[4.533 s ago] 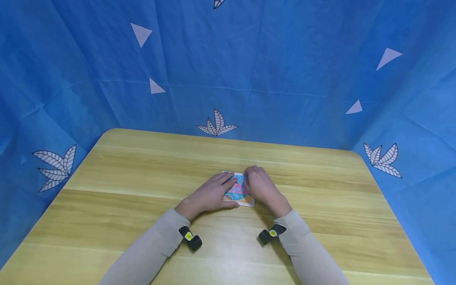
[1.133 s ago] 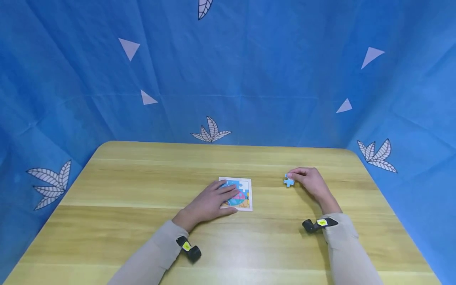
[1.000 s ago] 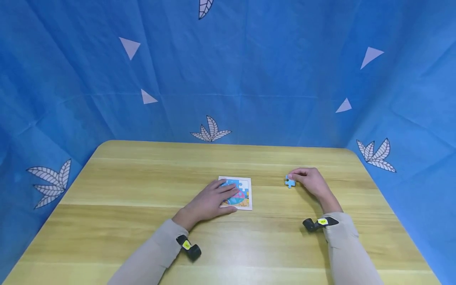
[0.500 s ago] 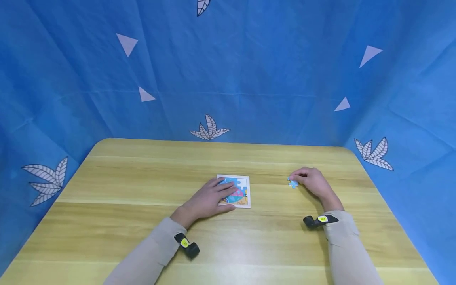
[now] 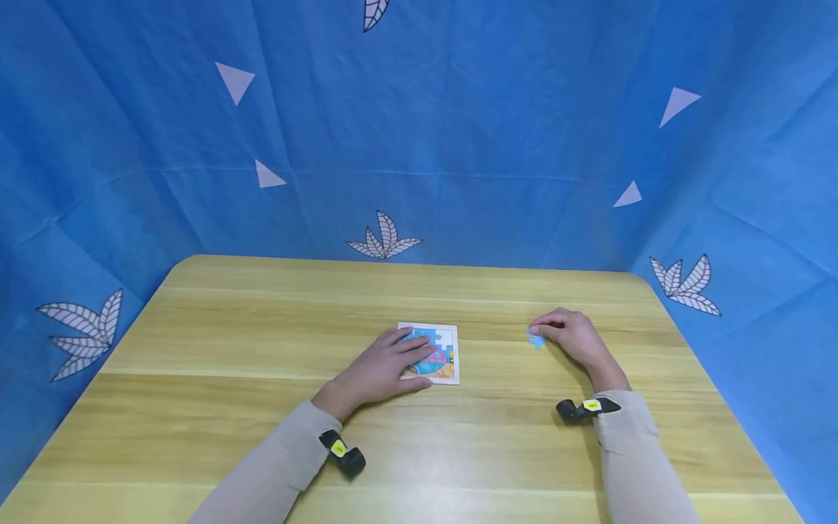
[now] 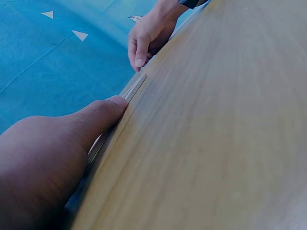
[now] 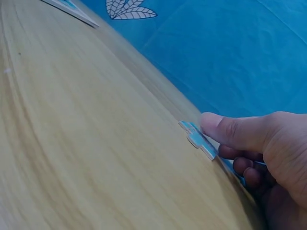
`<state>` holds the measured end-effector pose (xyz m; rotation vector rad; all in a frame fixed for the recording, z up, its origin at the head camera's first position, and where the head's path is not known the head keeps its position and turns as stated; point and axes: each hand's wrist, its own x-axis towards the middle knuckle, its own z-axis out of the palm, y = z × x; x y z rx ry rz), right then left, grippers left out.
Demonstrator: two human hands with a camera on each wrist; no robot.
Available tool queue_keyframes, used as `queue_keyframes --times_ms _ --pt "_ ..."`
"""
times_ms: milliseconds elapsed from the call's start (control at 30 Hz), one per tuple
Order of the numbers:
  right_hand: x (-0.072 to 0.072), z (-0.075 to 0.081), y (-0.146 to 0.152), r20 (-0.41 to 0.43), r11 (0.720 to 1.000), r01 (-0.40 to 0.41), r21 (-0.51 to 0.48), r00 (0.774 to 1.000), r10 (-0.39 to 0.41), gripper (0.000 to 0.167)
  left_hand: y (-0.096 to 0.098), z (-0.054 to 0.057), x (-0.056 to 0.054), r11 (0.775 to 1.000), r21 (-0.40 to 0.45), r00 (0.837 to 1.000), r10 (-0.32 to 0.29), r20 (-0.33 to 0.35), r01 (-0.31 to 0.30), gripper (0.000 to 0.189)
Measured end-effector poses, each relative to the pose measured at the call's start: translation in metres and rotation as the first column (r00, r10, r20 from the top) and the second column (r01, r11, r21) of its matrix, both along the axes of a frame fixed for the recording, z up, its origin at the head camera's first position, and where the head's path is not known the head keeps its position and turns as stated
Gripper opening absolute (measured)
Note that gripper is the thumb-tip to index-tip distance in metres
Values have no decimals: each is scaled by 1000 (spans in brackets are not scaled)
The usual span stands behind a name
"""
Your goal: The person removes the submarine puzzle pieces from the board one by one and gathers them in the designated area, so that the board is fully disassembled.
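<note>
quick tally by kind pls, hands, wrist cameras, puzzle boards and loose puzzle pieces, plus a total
Hands: 2 (left hand, right hand)
Wrist cameras: 2 (left wrist camera, right wrist camera)
Puzzle board: 1
Loose puzzle piece: 1
Total: 6

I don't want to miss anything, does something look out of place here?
Only one thing: the puzzle has a white gap in its far right corner, and a blue piece sits outside it, pinched by the right hand. I see no damage, though the left hand covers part of the puzzle.
</note>
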<state>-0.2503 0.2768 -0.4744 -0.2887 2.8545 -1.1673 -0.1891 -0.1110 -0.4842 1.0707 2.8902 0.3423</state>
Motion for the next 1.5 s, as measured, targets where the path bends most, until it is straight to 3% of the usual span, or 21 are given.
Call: queue_keyframes --times_ms 267,700,1000,1167,1500 --pt "0 0 1 -32 1000 -25 -7 999 25 25 1 3 1 1000 4 1000 0 3 0 69" --pt "0 1 1 -6 991 35 -131 999 -36 34 0 0 1 1000 26 1000 -5 -16 5 68" --pt "0 10 -6 -36 993 33 -116 999 -38 35 0 2 1 1000 27 1000 10 -1 -10 71" --pt "3 18 -17 -65 993 4 -115 998 -12 33 0 4 1 999 43 1000 24 2 -24 71" --pt "7 23 -45 -101 986 -135 -95 987 126 21 1 5 1 998 32 998 60 -14 -60 78"
